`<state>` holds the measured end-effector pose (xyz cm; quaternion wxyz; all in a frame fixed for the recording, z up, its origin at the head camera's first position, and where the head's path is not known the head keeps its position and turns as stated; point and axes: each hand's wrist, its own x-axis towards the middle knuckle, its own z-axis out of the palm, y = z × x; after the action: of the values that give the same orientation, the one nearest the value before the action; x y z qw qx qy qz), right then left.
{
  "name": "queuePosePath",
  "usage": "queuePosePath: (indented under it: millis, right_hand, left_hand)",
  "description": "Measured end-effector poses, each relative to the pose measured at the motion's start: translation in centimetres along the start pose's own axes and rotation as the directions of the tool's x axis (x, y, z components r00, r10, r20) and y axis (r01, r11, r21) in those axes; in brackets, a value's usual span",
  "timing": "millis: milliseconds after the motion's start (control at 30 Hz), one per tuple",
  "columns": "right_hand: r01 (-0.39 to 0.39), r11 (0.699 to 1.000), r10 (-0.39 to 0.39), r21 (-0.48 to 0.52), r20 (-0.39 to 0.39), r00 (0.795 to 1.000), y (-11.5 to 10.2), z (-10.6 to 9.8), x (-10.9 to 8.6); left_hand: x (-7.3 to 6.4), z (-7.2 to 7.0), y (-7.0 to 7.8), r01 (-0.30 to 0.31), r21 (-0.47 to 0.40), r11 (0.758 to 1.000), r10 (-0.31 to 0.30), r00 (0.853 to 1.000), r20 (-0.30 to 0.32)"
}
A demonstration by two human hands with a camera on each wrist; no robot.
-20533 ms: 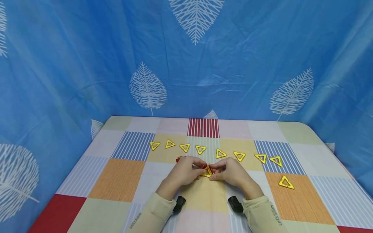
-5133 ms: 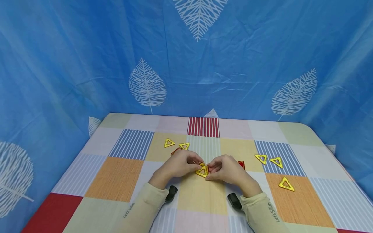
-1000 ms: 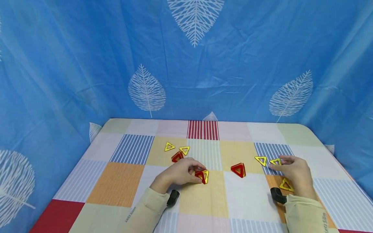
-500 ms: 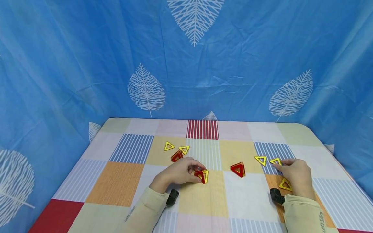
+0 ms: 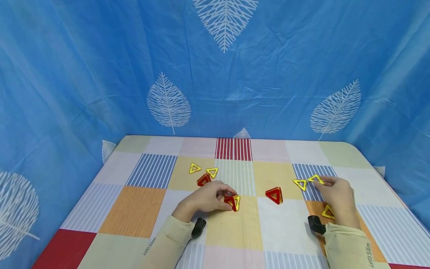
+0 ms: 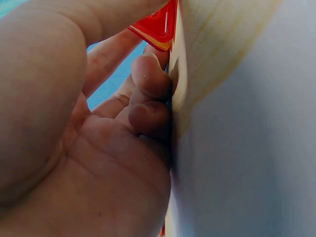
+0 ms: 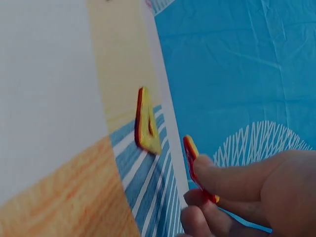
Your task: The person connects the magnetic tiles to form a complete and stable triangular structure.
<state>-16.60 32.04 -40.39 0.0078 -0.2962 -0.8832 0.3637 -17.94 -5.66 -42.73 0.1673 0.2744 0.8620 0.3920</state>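
From where I stand, the left hand [image 5: 211, 197] covers part of the red-and-yellow piece [image 5: 234, 204] it pinches between thumb and fingers, just left of the table's middle. The left wrist view shows only a red corner with a yellow edge under the thumb, the rest cut off at the top; how many tiles make it up I can't tell. The lower fingers curl in beside the cloth.

At the right, the right hand [image 5: 338, 196] pinches a yellow triangle [image 5: 320, 179] between thumb and finger, its near corner hidden by them. From the right wrist it shows nearly edge-on, with red along one side.

Below that hand, the forearm side overlaps another yellow triangle [image 5: 324, 209], so its right part is hard to make out. A flat yellow triangle [image 5: 299, 181] lies on the blue stripes, just beside the held one. Between the hands, well apart from both, sits a red stack [image 5: 270, 193]. Just beyond the left knuckles is a red piece [image 5: 203, 179], close to two yellow triangles [image 5: 191, 168] on the patchwork cloth [image 5: 242, 228]. The lettering on the sleeves [image 5: 168, 239] is too small to read surely.
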Motion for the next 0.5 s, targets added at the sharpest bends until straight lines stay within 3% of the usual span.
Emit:
queuePosePath:
  millis: [267,500]
  right_hand:
    - [0.052,0.994,-0.054,0.093,0.021,0.998,-0.4,0.0,-1.0]
    - [0.115,0.988,-0.122,0.099,0.075,0.990,-1.9,0.0,-1.8]
  left_hand:
    - [0.1,0.0,-0.1,-0.004,-0.006,1.000,0.004,1.000,0.003]
    - [0.2,0.0,-0.3,-0.012,-0.012,1.000,0.012,1.000,0.008]
